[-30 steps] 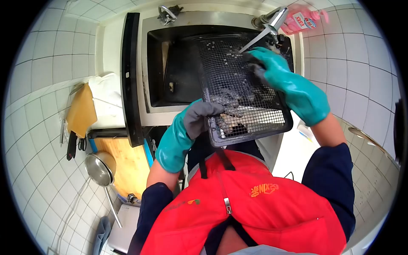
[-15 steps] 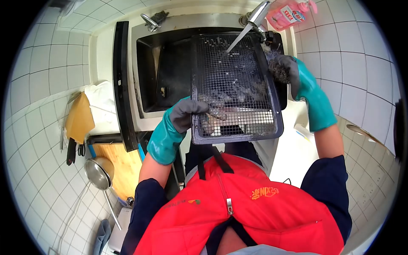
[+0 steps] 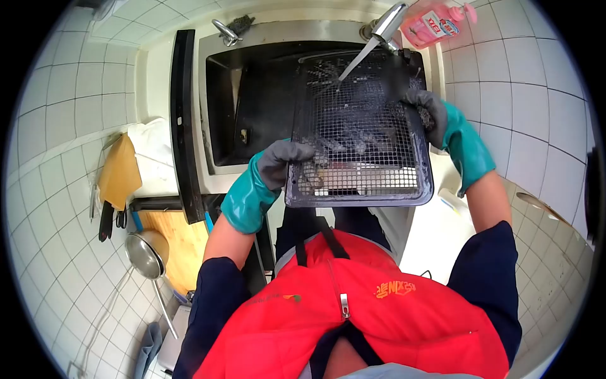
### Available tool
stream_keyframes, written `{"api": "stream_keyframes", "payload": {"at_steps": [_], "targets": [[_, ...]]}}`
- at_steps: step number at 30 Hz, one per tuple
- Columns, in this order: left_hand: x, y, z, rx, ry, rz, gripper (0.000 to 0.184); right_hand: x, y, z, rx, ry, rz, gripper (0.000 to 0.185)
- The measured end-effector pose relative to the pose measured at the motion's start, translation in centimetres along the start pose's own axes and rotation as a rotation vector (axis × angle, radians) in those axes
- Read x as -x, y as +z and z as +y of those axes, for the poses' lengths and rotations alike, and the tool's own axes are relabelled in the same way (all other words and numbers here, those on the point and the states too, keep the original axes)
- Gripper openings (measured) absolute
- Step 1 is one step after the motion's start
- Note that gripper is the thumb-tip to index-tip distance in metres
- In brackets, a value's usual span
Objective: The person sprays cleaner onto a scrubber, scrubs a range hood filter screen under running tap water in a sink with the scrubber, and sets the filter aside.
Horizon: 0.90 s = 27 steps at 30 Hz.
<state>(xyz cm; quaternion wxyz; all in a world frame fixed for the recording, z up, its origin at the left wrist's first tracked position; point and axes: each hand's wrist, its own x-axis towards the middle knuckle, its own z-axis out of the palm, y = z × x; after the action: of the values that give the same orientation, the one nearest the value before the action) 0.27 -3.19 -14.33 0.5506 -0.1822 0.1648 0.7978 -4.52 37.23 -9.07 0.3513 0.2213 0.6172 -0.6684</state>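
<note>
From the head view, I see a black framed mesh rack (image 3: 363,129) reaching over the near edge of the sink (image 3: 287,30), under the running faucet (image 3: 388,24). The left hand (image 3: 268,174) grips its left rim, thumb on top; the right hand (image 3: 447,123) clutches a dark scouring pad (image 3: 424,118) against its right rim.

Left fingers (image 3: 291,151) partly hide the mesh tray (image 3: 365,129).

Teal-and-grey gloves (image 3: 243,202) cover both hands (image 3: 279,162); the sleeves (image 3: 483,284) are navy. Orange lettering (image 3: 396,288) marks the red garment (image 3: 271,341) right of its metal zip pull (image 3: 344,306).
</note>
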Motion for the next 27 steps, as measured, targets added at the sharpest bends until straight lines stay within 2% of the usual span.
{"api": "stream_keyframes", "payload": {"at_steps": [1,2,3,5,6,7,8,9,10,11,12,14,15,17,18,19,20,21,23,25,26,27], "targets": [[0.3,-0.3,0.3,0.022,0.001,0.038,0.029,0.7,1.3,-0.8,-0.297,0.221,-0.019,0.032],[-0.1,-3.4,0.0,0.084,0.005,-0.083,0.032,1.1,1.5,-0.9,-0.297,0.221,-0.019,0.032],[0.6,-3.8,0.4,0.095,0.006,-0.077,0.032,1.6,1.9,-0.7,-0.371,0.257,-0.017,0.032],[1.1,-3.2,2.1,0.002,-0.069,0.059,0.048,2.2,1.7,0.1,-0.445,0.285,-0.013,0.035],[1.7,-0.3,4.3,-0.14,-0.054,0.032,0.035,2.4,1.1,1.6,0.098,-0.176,-0.073,0.047],[1.2,-0.8,5.0,-0.136,-0.052,0.038,0.035,3.0,1.8,1.3,0.383,-0.396,-0.13,0.054],[0.1,-1.9,5.7,-0.248,-0.016,0.148,0.029,3.5,2.4,1.0,0.646,-0.639,-0.128,0.061],[-0.6,-3.3,6.3,-0.355,0.022,0.267,0.025,4.5,5.4,-1.8,0.172,-0.179,0.009,0.072],[-2.0,-6.2,7.4,-0.52,0.03,0.088,0.02,4.5,5.6,-2.0,-0.055,0.057,0.053,0.077],[-2.1,-6.0,7.3,-0.519,0.03,0.089,0.02,4.6,5.8,-2.2,-0.297,0.278,0.151,0.083],[-2.5,-5.4,7.0,-0.766,0.135,0.205,0.015,3.9,3.9,0.2,0.251,-0.238,0.019,0.082],[-3.5,-2.8,6.2,-0.45,0.132,0.589,0.013,4.1,4.0,0.2,0.798,-0.749,-0.12,0.081],[-3.4,-1.3,6.7,-0.455,0.129,0.575,0.013,5.0,6.2,-2.5,0.286,-0.258,-0.016,0.081],[-1.9,1.6,7.3,-0.759,0.07,0.647,0.018,5.5,9.1,-3.9,-0.237,0.228,0.079,0.081],[-0.5,2.4,7.8,-0.928,0.074,0.746,0.029,5.7,10.0,-3.8,-0.227,0.182,0.13,0.067],[0.9,3.4,8.1,-0.932,0.074,0.747,0.029,5.0,9.0,-1.9,0.12,-0.131,-0.028,0.066],[2.3,4.7,8.7,-1.226,0.235,0.761,0.036,4.2,7.9,-0.1,0.613,-0.553,-0.04,0.065],[3.6,5.1,8.5,-1.499,0.405,0.76,0.044,3.5,6.9,1.8,0.895,-0.93,0.073,0.064],[7.2,4.9,8.3,-1.351,0.601,0.722,0.056,3.8,8.5,2.0,0.613,-0.692,0.011,0.066],[8.8,7.9,8.0,-1.292,0.543,0.694,0.059,3.3,8.9,2.0,0.251,-0.499,-0.063,0.076],[11.0,10.4,6.8,-1.204,0.548,0.627,0.063,2.6,8.8,2.9,0.523,-0.813,-0.002,0.075],[12.3,11.6,5.7,-1.098,0.558,0.561,0.069,2.3,8.9,3.3,0.669,-0.963,0.02,0.074]]}}
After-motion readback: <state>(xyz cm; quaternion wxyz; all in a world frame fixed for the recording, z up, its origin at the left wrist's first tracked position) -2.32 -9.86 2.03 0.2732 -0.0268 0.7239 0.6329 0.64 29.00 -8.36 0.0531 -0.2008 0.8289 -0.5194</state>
